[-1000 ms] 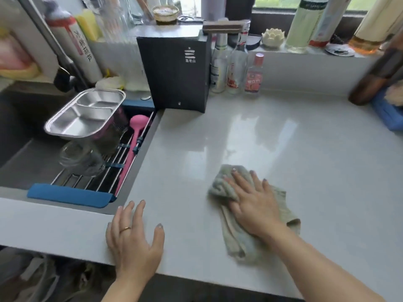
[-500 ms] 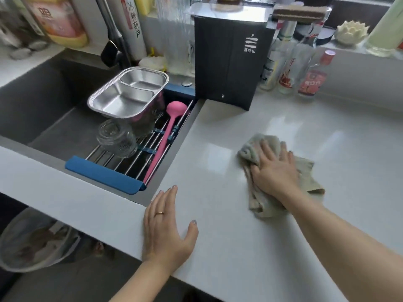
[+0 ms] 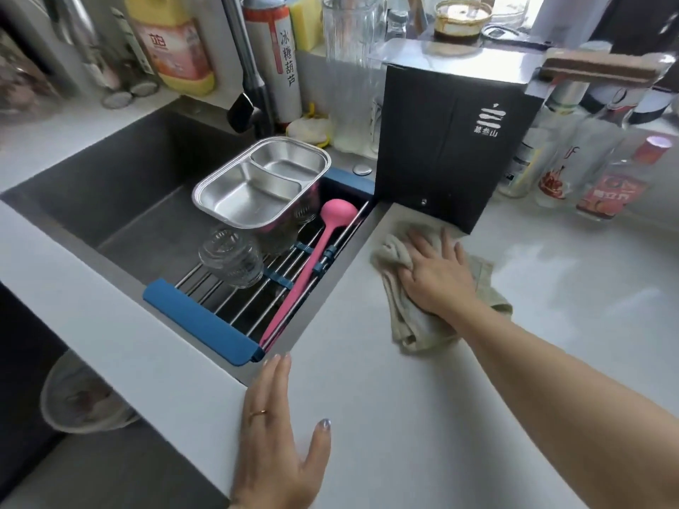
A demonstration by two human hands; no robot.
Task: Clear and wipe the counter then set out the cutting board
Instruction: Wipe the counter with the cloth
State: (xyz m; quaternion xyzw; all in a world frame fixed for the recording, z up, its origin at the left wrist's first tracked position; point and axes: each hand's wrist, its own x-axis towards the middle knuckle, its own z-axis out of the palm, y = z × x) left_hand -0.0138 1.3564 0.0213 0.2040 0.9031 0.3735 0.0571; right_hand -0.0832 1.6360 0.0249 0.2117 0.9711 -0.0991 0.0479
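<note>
Pale stone counter [image 3: 422,416] is carrying both hands beside a dark sink [image 3: 121,200]. Right hand [image 3: 437,273] is lying flat, fingers spread, pressing down on a crumpled grey-green cloth [image 3: 408,321] near the counter's back-left corner, just in front of a black box [image 3: 452,141]; the fingertips are reaching almost to the box's lower edge. Left hand [image 3: 279,431] is resting open, palm down and gripping nothing, at the counter's front edge, its fingertips lying close to the sink's near right corner; a ring is showing on one finger. A blue-ended roll-up rack [image 3: 205,321] is spanning the right part of the sink and is bearing a pink ladle [image 3: 312,266], a divided steel tray [image 3: 261,185] and a glass jar [image 3: 231,259] lying on its side. Bottles [image 3: 610,185] are standing along the counter's back edge, right of the box. No cutting board is showing.
</note>
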